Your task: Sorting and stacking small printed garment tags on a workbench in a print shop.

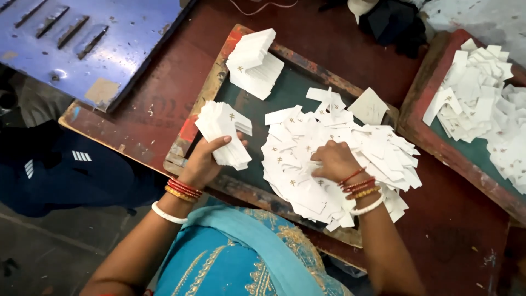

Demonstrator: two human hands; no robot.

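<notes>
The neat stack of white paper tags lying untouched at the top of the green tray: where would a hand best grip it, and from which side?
Probably across the short sides of the neat stack of white paper tags, fingers and thumb pinching the flush edges from above. The stack leans and fans toward the dark green wooden-framed tray centre, so squeezing both sides should keep the tags aligned.

White label stack [223, 131] gripped; loose labels [334, 159] heaped.

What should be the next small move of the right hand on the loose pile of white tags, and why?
Probably the right hand should pinch a few tags from the loose pile and carry them to the stack gripped in the left hand. The right hand already rests on the scattered tags, the left holds its stack edge-up beside the pile, and another finished stack lies on the wooden-framed board.
</notes>
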